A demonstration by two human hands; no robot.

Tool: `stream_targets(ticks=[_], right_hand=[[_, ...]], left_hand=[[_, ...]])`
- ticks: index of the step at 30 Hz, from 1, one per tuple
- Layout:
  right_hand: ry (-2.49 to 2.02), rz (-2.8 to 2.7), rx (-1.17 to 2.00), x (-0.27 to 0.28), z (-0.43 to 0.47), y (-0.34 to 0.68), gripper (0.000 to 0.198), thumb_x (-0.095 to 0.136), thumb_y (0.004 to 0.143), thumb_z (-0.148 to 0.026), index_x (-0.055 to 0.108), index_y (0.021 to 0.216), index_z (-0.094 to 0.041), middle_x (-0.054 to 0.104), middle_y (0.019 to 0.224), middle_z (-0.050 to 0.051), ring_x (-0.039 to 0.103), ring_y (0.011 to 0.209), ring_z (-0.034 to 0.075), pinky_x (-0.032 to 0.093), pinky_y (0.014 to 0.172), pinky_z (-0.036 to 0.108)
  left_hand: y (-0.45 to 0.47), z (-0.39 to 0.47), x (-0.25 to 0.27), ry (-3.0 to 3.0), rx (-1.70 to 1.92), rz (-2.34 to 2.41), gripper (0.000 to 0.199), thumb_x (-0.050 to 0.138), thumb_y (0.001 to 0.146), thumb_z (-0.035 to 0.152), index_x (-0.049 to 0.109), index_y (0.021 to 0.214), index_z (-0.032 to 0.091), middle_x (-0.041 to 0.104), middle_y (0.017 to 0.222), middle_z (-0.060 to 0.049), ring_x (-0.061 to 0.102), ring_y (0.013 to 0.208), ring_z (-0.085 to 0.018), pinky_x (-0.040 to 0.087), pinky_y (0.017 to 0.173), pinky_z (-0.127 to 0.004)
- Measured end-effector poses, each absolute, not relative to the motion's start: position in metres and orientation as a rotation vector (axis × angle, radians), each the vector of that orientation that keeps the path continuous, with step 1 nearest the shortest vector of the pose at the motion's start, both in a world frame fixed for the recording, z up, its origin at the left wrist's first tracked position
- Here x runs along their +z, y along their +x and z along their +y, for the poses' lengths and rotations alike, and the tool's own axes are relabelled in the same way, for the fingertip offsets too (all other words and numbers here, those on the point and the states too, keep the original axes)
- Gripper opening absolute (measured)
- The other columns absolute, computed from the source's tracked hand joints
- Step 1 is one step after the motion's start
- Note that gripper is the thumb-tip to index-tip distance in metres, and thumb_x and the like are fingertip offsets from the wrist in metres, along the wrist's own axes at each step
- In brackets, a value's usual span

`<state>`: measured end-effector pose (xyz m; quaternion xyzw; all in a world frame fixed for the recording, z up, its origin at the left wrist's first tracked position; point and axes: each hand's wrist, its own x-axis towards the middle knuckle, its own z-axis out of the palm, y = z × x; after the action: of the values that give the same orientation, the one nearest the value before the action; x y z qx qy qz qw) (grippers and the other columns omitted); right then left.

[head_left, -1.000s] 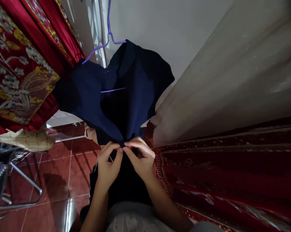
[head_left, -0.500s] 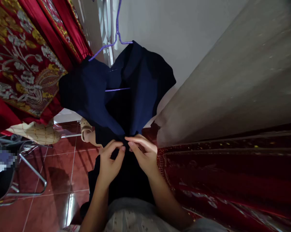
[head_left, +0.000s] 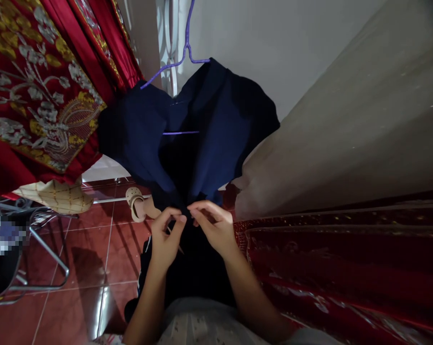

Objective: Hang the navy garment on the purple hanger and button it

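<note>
A dark navy shirt [head_left: 216, 129] hangs in front of me on a purple hanger [head_left: 187, 48], its front parted in a deep V at the neck. Where the two front edges meet low down, my left hand [head_left: 168, 237] pinches the cloth between thumb and forefinger. Close beside it, my right hand [head_left: 214, 230] pinches the other edge, its thumb and forefinger nearly touching the left fingertips. Any button between the fingers is too small and dark to make out. Below the hands the cloth turns almost black.
Red fabric with gold and silver embroidery [head_left: 47, 91] hangs at the left. A pale drape [head_left: 327, 129] and dark red cloth [head_left: 345, 258] fill the right. A metal-legged chair [head_left: 58, 258] stands lower left on red tiles [head_left: 90, 249]. A foot in a beige clog [head_left: 135, 203] shows behind the shirt.
The shirt and hanger sit slightly farther right in view, and more of the clog shows. Both hands keep their pinch on the front edges, with small finger shifts.
</note>
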<state>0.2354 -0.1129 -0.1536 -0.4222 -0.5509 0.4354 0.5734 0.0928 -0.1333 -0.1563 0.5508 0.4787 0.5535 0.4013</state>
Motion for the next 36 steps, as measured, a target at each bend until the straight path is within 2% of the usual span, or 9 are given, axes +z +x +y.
stream_targets(ticks=[4, 9, 12, 16, 20, 27, 31, 36], right_hand=[[-0.980, -1.461, 0.870, -0.151, -0.113, 0.239, 0.009, 0.065, 0.096, -0.020, 0.073, 0.093, -0.023, 0.074, 0.086, -0.002, 0.070, 0.073, 0.009, 0.057, 0.067, 0.019], [-0.907, -1.656, 0.573, -0.129, -0.084, 0.247, 0.010, 0.064, 0.096, -0.018, 0.072, 0.093, -0.022, 0.074, 0.085, -0.001, 0.069, 0.074, 0.011, 0.055, 0.069, 0.024], [-0.850, -1.623, 0.403, -0.100, -0.033, 0.252, 0.011, 0.063, 0.098, -0.023, 0.071, 0.091, -0.020, 0.072, 0.082, 0.001, 0.066, 0.071, 0.012, 0.052, 0.066, 0.026], [-0.785, -1.504, 0.185, -0.061, 0.048, 0.256, 0.022, 0.060, 0.100, -0.037, 0.068, 0.091, -0.019, 0.062, 0.075, 0.000, 0.059, 0.067, 0.013, 0.052, 0.070, 0.029], [-0.774, -1.567, 0.155, -0.044, 0.076, 0.255, 0.029, 0.055, 0.103, -0.046, 0.066, 0.098, -0.020, 0.058, 0.076, 0.000, 0.059, 0.069, 0.014, 0.053, 0.074, 0.032], [-0.794, -1.651, 0.258, -0.053, 0.049, 0.263, 0.032, 0.057, 0.100, -0.051, 0.065, 0.098, -0.020, 0.062, 0.076, 0.001, 0.057, 0.064, 0.013, 0.051, 0.065, 0.029], [-0.808, -1.736, 0.306, -0.059, 0.030, 0.262, 0.027, 0.060, 0.099, -0.045, 0.065, 0.100, -0.018, 0.065, 0.078, 0.001, 0.057, 0.064, 0.012, 0.048, 0.063, 0.028], [-0.810, -1.808, 0.281, -0.058, 0.009, 0.262, 0.023, 0.053, 0.102, -0.038, 0.066, 0.099, -0.019, 0.067, 0.083, 0.002, 0.059, 0.068, 0.012, 0.047, 0.065, 0.027]], left_hand=[[0.094, -0.130, -0.158, 1.470, 1.358, 1.231, 0.023, 0.066, 0.098, 0.031, 0.059, 0.081, 0.017, 0.056, 0.078, 0.000, 0.054, 0.076, -0.014, 0.041, 0.073, -0.025], [0.090, -0.126, -0.149, 1.597, 1.318, 1.197, 0.023, 0.059, 0.102, 0.030, 0.056, 0.084, 0.017, 0.052, 0.081, 0.000, 0.050, 0.078, -0.014, 0.038, 0.074, -0.027], [0.090, -0.125, -0.146, 1.688, 1.311, 1.222, 0.029, 0.060, 0.102, 0.028, 0.048, 0.078, 0.018, 0.047, 0.078, 0.001, 0.047, 0.076, -0.014, 0.035, 0.072, -0.026], [0.096, -0.117, -0.150, 1.712, 1.297, 1.214, 0.027, 0.056, 0.104, 0.028, 0.050, 0.080, 0.018, 0.049, 0.079, 0.001, 0.048, 0.076, -0.014, 0.036, 0.072, -0.027], [0.098, -0.099, -0.156, 1.728, 1.277, 1.198, 0.030, 0.055, 0.105, 0.029, 0.050, 0.078, 0.018, 0.047, 0.077, 0.001, 0.047, 0.073, -0.013, 0.035, 0.070, -0.026], [0.089, -0.090, -0.162, 1.839, 1.114, 1.213, 0.027, 0.058, 0.102, 0.030, 0.051, 0.079, 0.018, 0.052, 0.077, 0.001, 0.053, 0.075, -0.013, 0.040, 0.072, -0.026], [0.087, -0.070, -0.138, 1.816, 1.337, 1.217, 0.009, 0.063, 0.099, 0.028, 0.063, 0.099, 0.019, 0.065, 0.090, -0.003, 0.063, 0.085, -0.015, 0.049, 0.081, -0.027], [0.098, -0.026, -0.097, 1.912, 1.580, 1.205, 0.036, 0.068, 0.097, 0.032, 0.056, 0.129, 0.021, 0.068, 0.118, -0.010, 0.068, 0.100, -0.019, 0.055, 0.085, -0.029]])
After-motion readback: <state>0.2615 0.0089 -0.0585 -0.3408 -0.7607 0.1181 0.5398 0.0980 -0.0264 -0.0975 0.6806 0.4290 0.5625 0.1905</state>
